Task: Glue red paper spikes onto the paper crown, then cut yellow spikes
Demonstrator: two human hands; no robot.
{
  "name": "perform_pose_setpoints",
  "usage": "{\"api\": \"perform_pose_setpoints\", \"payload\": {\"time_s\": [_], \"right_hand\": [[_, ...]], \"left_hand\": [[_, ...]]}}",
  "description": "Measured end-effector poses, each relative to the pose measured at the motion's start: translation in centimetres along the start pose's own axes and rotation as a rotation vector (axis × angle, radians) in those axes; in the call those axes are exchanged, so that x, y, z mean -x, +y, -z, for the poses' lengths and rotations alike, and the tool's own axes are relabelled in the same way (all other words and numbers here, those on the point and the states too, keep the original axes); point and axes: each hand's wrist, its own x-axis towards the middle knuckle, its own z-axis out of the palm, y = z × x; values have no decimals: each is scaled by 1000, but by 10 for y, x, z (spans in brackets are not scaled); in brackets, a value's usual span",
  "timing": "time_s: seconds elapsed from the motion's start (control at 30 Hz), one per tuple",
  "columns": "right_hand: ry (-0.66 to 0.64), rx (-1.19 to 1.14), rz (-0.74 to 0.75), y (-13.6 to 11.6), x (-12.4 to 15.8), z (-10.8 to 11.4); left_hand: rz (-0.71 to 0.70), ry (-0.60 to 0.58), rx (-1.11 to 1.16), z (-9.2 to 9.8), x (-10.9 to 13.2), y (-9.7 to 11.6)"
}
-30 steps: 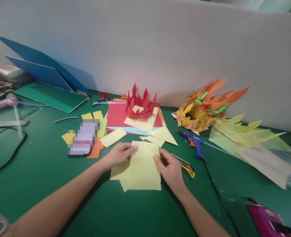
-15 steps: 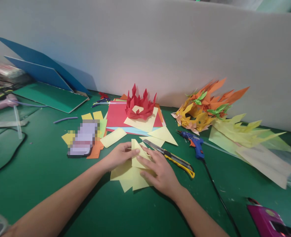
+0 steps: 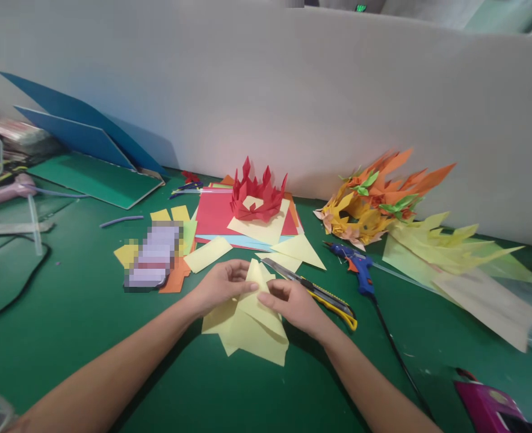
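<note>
A folded piece of pale yellow paper point(image 3: 260, 307) is pinched between both hands, its pointed tip facing away from me. My left hand point(image 3: 228, 285) is closed on its left edge, thumb on top and fingers behind. My right hand point(image 3: 293, 304) grips the right side, thumb on the front and fingers curled behind. Beneath lie more loose yellow sheets point(image 3: 227, 337) with angled corners. Close by my right hand rests a yellow utility knife point(image 3: 324, 294) with its blade out. Beyond the hands, a red paper crown point(image 3: 257, 201) stands on stacked coloured paper point(image 3: 212, 210).
A blue glue gun point(image 3: 358, 264) with a black cord lies to the right, near orange and yellow paper crowns point(image 3: 360, 210). Left are a blurred phone point(image 3: 155, 255), a pink glue gun point(image 3: 8, 191) and blue boards point(image 3: 76, 132). A magenta box point(image 3: 491, 400) sits at lower right.
The right hand has gone from lying flat with spread fingers to pinching the paper. The folded paper has lifted and turned, its tip now narrower.
</note>
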Motion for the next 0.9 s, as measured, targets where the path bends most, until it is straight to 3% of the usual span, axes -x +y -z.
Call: {"api": "perform_pose_setpoints", "payload": {"time_s": [0.5, 0.9], "right_hand": [[81, -44, 38, 8, -4, -2], [82, -172, -18, 1, -6, -4]], "left_hand": [[-31, 43, -79, 4, -2, -6], [-54, -30, -86, 5, -1, -9]]}}
